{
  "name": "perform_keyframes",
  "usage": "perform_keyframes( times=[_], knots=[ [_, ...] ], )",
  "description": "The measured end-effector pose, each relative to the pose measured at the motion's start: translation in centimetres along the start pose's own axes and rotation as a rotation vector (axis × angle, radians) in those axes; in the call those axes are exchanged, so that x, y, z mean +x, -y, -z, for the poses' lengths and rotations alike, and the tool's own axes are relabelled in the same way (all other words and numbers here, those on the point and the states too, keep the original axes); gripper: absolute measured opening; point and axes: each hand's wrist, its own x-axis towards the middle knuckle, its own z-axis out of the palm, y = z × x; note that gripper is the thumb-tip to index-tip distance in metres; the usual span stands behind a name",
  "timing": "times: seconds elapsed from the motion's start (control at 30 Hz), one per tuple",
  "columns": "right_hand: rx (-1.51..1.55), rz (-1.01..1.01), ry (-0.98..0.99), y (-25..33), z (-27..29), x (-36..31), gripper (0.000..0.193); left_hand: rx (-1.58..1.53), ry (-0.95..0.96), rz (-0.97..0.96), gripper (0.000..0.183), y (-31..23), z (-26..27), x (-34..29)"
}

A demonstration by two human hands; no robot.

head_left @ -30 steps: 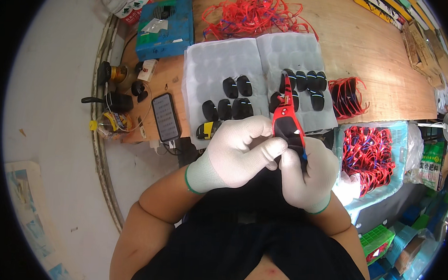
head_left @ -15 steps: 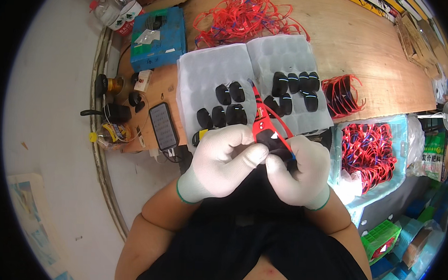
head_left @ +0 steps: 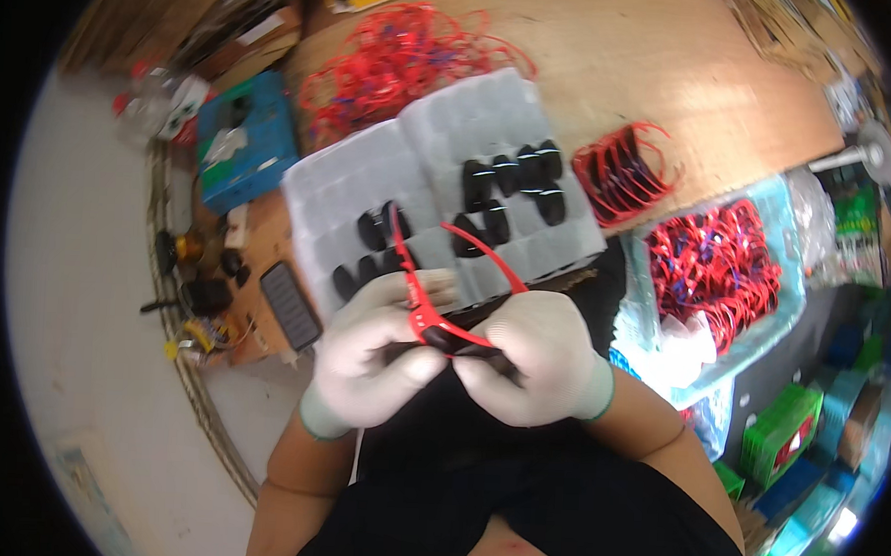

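Note:
Between my two white-gloved hands is a pair of red-framed sunglasses [head_left: 422,319] with dark lenses, its temples spread and pointing away from me. My left hand [head_left: 368,354] grips the left side of the front, thumb at the lower edge. The other side is pinched by my right hand [head_left: 541,357], whose fingers partly cover the frame and lens. Just beyond the hands lies a pale moulded tray [head_left: 336,174] in two halves. Loose dark lenses [head_left: 505,176] rest on it in small groups, and my left hand overlaps its near edge.
A tangled heap of red frames [head_left: 400,62] lies behind the tray. To its right stands a row of red glasses [head_left: 624,176]. A light-blue crate [head_left: 787,248] of red frames sits at right. At left are a blue box [head_left: 257,165] and a phone [head_left: 290,306].
The sunglasses have turned, so the front now faces more toward me and both temples show apart. My view has shifted and tilted, moving the tray leftward in the picture. Both hands keep their hold.

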Motion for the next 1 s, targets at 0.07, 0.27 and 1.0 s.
perform_keyframes(
  times=[0.07, 0.27, 1.0],
  knots=[
    [-0.161, -0.023, -0.044, -2.1, 1.8, -0.3, 0.018, -0.100, -0.091, 0.103, 0.011, 1.2, 0.0, -0.7],
    [-0.749, -0.707, -0.348, -21.3, 16.5, -3.4, 0.025, -0.131, -0.132, 0.317, 0.013, 2.5, 0.7, 2.2],
    [-0.735, -0.821, -0.025, -23.4, 18.8, -2.5, 0.033, 0.741, -0.162, 0.839, 0.047, 31.0, 29.7, 22.6]
  ],
)
